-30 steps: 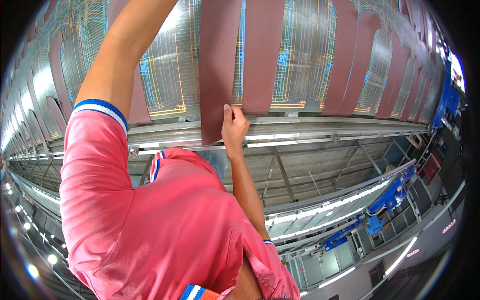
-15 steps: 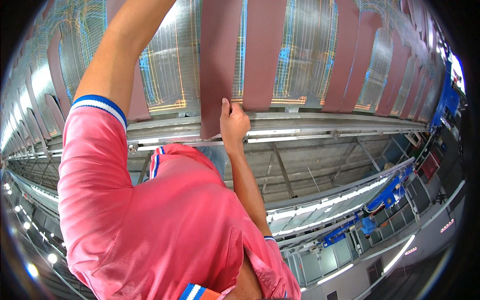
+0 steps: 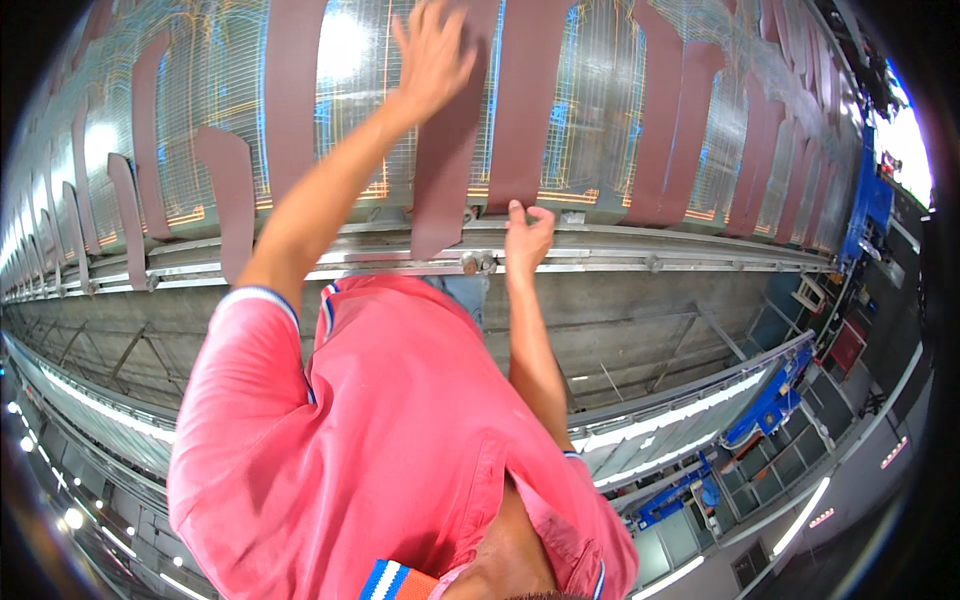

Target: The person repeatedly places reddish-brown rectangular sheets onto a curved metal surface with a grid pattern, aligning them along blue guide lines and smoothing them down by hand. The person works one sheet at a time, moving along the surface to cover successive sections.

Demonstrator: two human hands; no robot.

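Over the upper part of a long maroon strip (image 3: 450,170) is my left hand (image 3: 432,62), its fingers spread. It holds nothing; whether the palm presses on the strip cannot be made out. This strip's lower end hangs past the table's edge. My right hand (image 3: 529,240) is at the lower end of the neighbouring maroon strip (image 3: 525,120). Its thumb tip meets that end, with the forefinger bent and apart from the thumb. The other fingers are curled and partly hidden. Both strips lie on a shiny table surface (image 3: 355,120) marked with blue and orange lines.
Several more maroon pieces lie along the table, among them a short one (image 3: 232,190) at the left and a forked one (image 3: 670,120) at the right. A metal rail (image 3: 620,250) runs along the near edge. Blue machinery (image 3: 870,200) stands at the far right.
My left hand, out of the picture before, now shows over the long strip. My right hand has moved right, from that strip to the neighbouring one's end. The view has shifted slightly.
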